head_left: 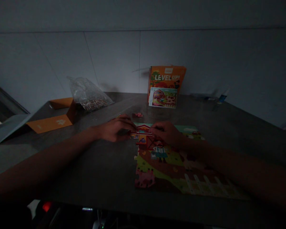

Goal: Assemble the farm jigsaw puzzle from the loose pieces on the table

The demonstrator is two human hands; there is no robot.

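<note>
A colourful farm jigsaw puzzle (171,168) lies mostly assembled on the dark table (105,171). My left hand (115,128) rests at the puzzle's upper left corner, fingers curled and pinching a puzzle piece (134,134) at its edge. My right hand (166,133) lies on the puzzle's upper part beside the red barn picture, fingers bent and pressing down on the pieces. A loose piece (137,114) sits on the table just beyond the hands.
An orange puzzle box (166,86) stands against the wall at the back. At the left lie an orange box lid (52,120) and a clear plastic bag (88,93) of pieces. A small bottle (222,97) is at the back right.
</note>
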